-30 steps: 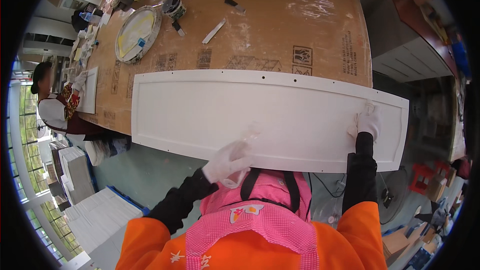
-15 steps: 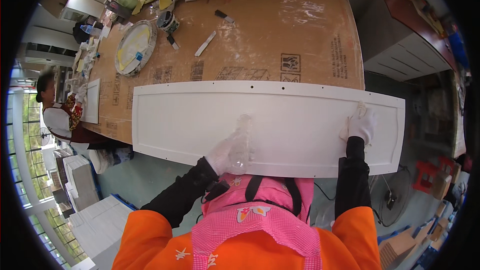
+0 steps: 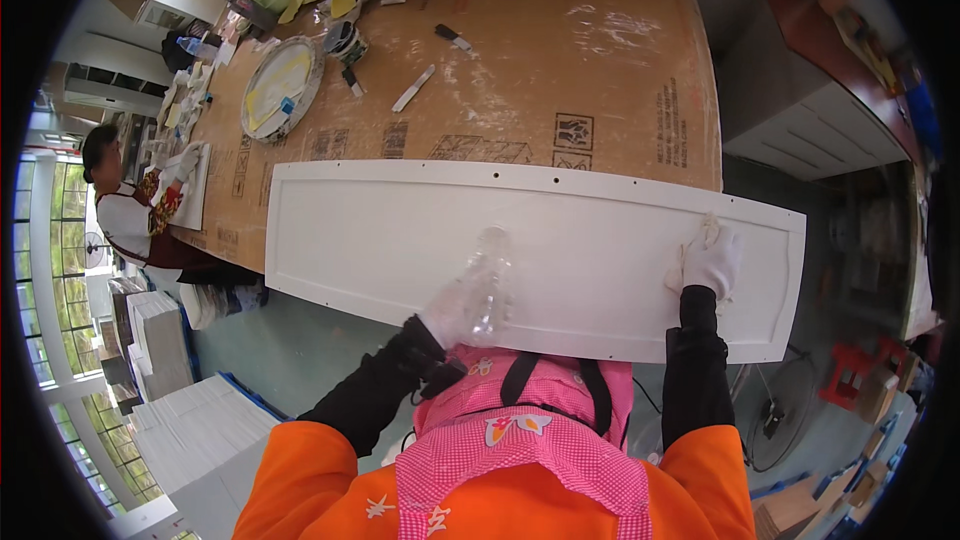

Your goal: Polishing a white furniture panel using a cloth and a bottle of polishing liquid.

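A long white panel (image 3: pixel 590 240) with a raised frame and small holes along its far edge lies across the near side of the table. In my white-gloved left hand (image 3: pixel 452 315) is a clear plastic bottle (image 3: pixel 487 285), held over the panel's near half. My right hand (image 3: pixel 713 262), also gloved in white, presses a pale crumpled cloth (image 3: pixel 682 268) onto the panel close to its right end. Part of the cloth is hidden beneath the fingers.
Brown cardboard (image 3: pixel 500 100) covers the table. On it lie a scraper (image 3: pixel 413 88), brushes (image 3: pixel 453 37), a small tub (image 3: pixel 345 42) and a round tray (image 3: pixel 308 70). At the left, a co-worker (image 3: pixel 130 200) handles another panel. A floor fan (image 3: pixel 780 410) stands right of me.
My right hand has shifted slightly left and nearer with the cloth. The left hand keeps the bottle in about the same place. The co-worker's hands have moved over their panel.
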Demonstrator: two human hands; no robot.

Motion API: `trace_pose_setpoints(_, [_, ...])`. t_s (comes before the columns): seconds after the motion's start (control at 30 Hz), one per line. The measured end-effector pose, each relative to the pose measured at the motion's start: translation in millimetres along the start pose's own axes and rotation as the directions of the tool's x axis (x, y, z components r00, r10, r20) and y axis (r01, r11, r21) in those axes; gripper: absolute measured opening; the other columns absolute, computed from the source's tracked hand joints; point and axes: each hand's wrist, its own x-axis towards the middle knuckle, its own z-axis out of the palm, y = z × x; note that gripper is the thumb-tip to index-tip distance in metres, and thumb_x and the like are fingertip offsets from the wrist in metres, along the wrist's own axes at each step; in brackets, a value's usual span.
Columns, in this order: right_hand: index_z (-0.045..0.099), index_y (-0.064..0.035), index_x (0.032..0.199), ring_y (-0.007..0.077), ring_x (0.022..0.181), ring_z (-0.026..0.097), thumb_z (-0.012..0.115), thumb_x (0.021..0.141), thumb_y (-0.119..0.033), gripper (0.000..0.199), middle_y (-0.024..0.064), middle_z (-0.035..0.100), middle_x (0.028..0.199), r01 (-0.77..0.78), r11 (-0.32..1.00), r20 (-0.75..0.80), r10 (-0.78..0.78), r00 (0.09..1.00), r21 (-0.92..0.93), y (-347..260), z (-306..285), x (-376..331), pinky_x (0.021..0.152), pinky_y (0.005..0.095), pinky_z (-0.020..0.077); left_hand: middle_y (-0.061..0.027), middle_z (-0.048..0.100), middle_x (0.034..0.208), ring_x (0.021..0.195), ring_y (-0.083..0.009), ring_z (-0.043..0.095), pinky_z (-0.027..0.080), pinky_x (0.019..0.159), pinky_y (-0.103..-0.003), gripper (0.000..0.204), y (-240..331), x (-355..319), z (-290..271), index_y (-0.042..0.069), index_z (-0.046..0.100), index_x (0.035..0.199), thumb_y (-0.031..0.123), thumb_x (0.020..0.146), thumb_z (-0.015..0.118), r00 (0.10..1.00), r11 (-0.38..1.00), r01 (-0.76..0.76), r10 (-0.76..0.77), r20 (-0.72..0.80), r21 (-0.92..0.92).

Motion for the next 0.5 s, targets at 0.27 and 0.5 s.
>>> trace_pose_setpoints(0.27, [0.062, -0.0105, 0.104, 0.0394, 0.104, 0.062, 0.068, 0.082, -0.022, 0.025, 0.0156, 0.062, 0.107, 0.011, 0.999, 0.072, -0.015, 0.997, 0.044, 1.1, -6.4, 1.8, 0.084, 0.0502, 0.0516, -0.0135, 0.069, 0.094, 0.073, -0.0290, 0.070, 0.060, 0.065, -0.045, 0.041, 12.1, -28.0, 21.9, 0.007, 0.061, 0.118, 0.045, 0.103, 0.054, 0.863, 0.847, 0.462, -0.498, -0.088, -0.265])
trace_pose_setpoints(0.5, [0.062, -0.0135, 0.125, 0.0394, 0.098, 0.062, 0.061, 0.090, -0.024, 0.037, 0.0186, 0.062, 0.112, 0.238, 0.963, 0.111, -0.251, 0.962, 0.123, -69.6, -21.4, -0.1, 0.087, 0.0494, 0.0519, -0.0119, 0.068, 0.092, 0.074, -0.0239, 0.071, 0.060, 0.066, -0.037, 0.039, -6.5, -75.8, 15.2, 0.007, 0.058, 0.120, 0.041, 0.101, 0.062, 0.874, 0.801, 0.475, -0.480, 0.084, -0.365])
